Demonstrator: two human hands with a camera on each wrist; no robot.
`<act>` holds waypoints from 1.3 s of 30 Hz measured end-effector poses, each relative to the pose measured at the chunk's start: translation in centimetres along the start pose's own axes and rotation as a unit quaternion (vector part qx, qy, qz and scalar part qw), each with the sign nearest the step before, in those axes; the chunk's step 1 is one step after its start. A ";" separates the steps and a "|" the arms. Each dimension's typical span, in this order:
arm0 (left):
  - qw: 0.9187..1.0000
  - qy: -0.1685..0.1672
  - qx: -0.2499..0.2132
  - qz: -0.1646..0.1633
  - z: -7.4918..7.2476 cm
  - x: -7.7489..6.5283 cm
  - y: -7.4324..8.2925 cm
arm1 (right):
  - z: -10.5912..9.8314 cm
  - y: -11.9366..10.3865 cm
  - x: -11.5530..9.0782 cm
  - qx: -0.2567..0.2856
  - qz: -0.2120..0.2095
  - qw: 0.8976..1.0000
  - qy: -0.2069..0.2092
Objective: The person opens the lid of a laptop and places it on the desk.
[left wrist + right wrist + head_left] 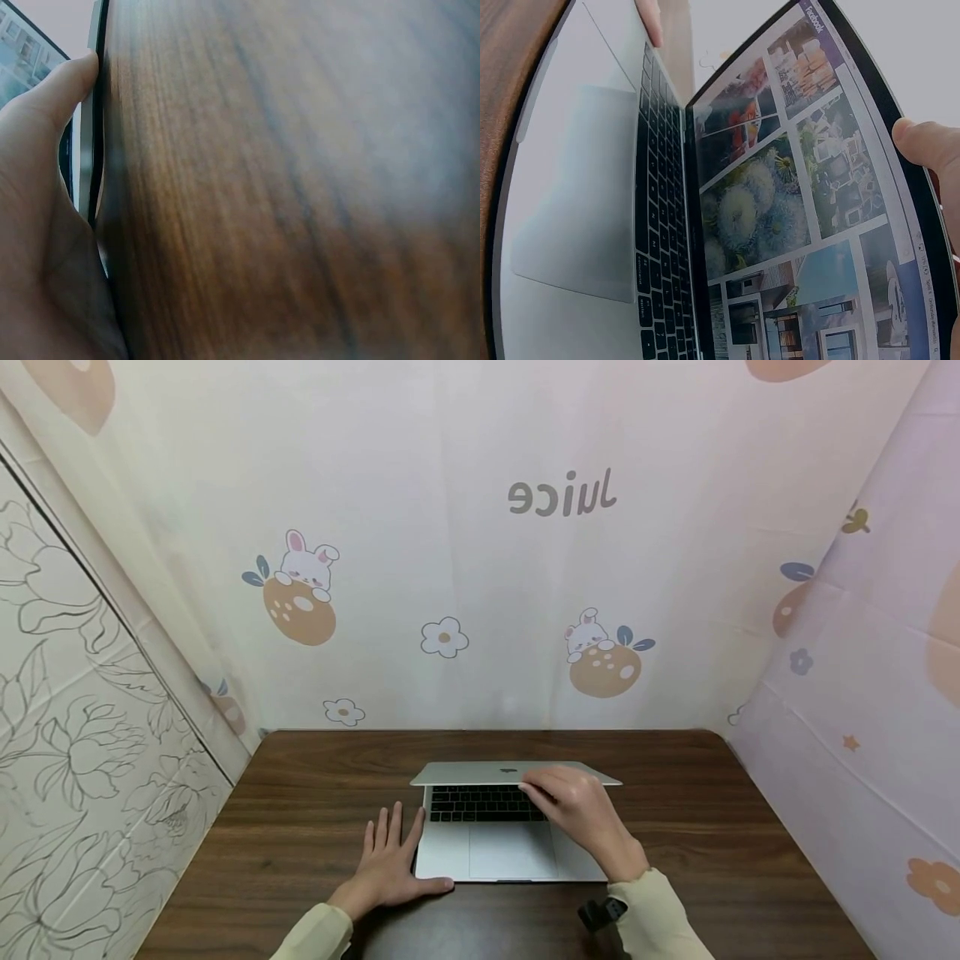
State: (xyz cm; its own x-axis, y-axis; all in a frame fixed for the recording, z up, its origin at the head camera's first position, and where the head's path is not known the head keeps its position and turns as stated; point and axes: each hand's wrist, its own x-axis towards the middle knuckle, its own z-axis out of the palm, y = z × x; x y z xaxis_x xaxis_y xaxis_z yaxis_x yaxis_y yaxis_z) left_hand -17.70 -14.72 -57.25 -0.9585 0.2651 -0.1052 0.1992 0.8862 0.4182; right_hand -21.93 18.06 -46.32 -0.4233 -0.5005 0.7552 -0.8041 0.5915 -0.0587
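the laptop point(512, 850) sits on the bench point(315, 793), about midway between its left and right edges, lid point(457, 773) tipped forward over the keyboard point(480, 804), screen point(780, 202) lit. the right hand point(581, 806) pinches the lid's top edge, thumb on the screen side — seemingly what keeps that tilt. the left hand point(386, 868) spreads wide round the laptop's near left corner — probably steadying it. printed cloth point(450, 560) hangs beyond the bench's far edge.
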 end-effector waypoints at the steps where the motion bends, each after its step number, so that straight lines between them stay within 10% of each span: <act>1: 1.000 0.000 0.000 0.001 0.0 0.0 0.0 | 0.0 0.0 0.1 0.000 -0.001 1.000 0.001; 39: 1.000 -0.004 0.002 -0.007 -0.3 -0.1 0.2 | 0.0 1.5 2.3 0.000 0.008 1.000 -0.009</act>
State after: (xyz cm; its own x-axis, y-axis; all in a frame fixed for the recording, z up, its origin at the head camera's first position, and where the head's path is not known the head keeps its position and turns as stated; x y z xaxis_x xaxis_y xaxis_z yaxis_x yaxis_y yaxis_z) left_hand -17.65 -14.63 -56.92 -0.9598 0.2546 -0.1183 0.1858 0.8919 0.4123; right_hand -24.11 17.85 -44.68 -0.4439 -0.5023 0.7420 -0.7973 0.5993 -0.0713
